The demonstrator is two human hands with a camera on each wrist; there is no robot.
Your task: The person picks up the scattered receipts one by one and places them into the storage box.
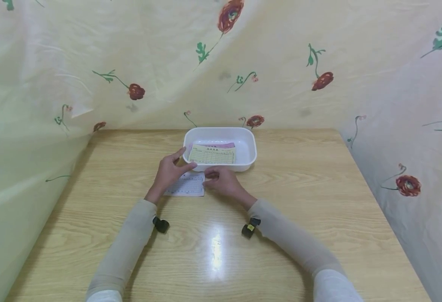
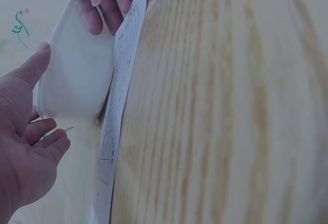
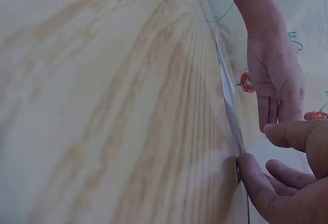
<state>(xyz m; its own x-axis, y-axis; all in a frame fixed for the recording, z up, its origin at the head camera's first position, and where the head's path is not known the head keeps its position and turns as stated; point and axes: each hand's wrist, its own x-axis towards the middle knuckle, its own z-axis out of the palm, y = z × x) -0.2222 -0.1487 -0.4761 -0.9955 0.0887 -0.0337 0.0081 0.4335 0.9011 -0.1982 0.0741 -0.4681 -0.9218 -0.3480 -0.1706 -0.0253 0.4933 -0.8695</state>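
A white tray (image 1: 246, 167) stands at the far middle of the table, holding a yellow printed slip (image 1: 213, 156) over a pink slip (image 1: 226, 145). My left hand (image 1: 168, 172) grips the tray's near-left corner, thumb on the front rim and fingers by the left side. In front of the tray lies a pale printed slip (image 1: 191, 186), its left part hidden by the left hand. My right hand (image 1: 224, 180) is at that slip's right end; in the right wrist view a fingertip (image 3: 246, 163) touches the slip's edge (image 3: 231, 116), and the other fingers stand apart from it.
The wooden table (image 1: 221, 235) reaches back to a flower-patterned cloth (image 1: 160, 63) that hangs behind the tray and along both sides. A black strap device (image 1: 161, 225) is on the left wrist, and another (image 1: 250, 227) on the right.
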